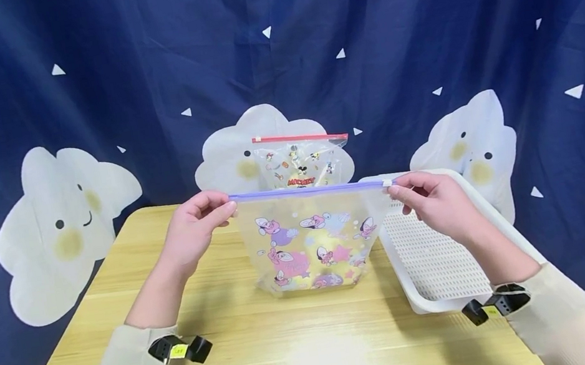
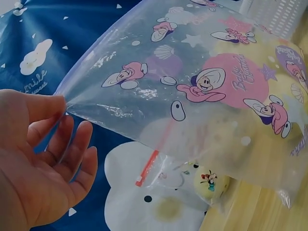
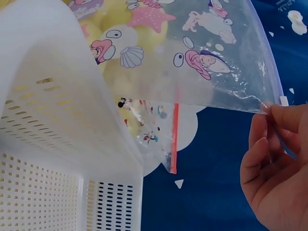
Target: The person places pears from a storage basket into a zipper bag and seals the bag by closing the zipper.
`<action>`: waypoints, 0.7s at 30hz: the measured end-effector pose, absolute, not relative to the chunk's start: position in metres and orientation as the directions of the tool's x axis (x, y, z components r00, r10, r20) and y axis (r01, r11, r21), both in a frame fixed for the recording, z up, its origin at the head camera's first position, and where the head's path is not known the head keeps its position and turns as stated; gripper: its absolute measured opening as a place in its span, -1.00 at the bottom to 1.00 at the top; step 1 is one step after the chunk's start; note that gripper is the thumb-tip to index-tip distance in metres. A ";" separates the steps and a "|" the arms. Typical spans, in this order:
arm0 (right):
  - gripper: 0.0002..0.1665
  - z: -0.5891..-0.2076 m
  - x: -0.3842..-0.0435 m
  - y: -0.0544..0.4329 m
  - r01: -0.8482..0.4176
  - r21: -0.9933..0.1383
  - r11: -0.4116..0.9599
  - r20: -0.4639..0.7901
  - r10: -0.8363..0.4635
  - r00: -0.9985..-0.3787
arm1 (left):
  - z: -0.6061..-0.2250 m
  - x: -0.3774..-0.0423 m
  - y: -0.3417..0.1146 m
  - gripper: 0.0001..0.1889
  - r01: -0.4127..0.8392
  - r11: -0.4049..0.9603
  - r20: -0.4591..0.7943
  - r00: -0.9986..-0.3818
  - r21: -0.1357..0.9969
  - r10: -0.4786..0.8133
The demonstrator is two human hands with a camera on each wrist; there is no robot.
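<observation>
A translucent zip bag (image 1: 313,242) with pink and purple cartoon prints stands upright on the table, its purple zip strip stretched level along the top. My left hand (image 1: 194,229) pinches the strip's left corner between thumb and forefinger. At the opposite corner, my right hand (image 1: 434,202) pinches the bag beside the white slider (image 1: 387,183). Yellowish round shapes show through the bag in the right wrist view; I cannot tell whether they are inside it or behind it. Behind stands a second clear zip bag (image 1: 297,159) with a red strip and Mickey print, its lower part hidden.
A white perforated plastic basket (image 1: 411,291) stands on the right of the wooden table (image 1: 228,356), below my right forearm. A dark blue curtain (image 1: 149,59) with white clouds hangs behind the table. Both wrists wear black straps with small cameras.
</observation>
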State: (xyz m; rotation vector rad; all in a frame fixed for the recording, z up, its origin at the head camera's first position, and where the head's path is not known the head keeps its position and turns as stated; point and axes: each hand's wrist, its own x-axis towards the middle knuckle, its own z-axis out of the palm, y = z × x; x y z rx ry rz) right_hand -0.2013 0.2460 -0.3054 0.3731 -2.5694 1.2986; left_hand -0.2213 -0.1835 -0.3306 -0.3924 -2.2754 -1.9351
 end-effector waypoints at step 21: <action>-0.79 -0.309 -0.201 0.243 -0.338 -0.770 0.541 0.314 -0.139 -0.939 | -0.280 -0.189 -0.057 -0.68 0.807 0.446 0.719 -0.567 0.387 0.402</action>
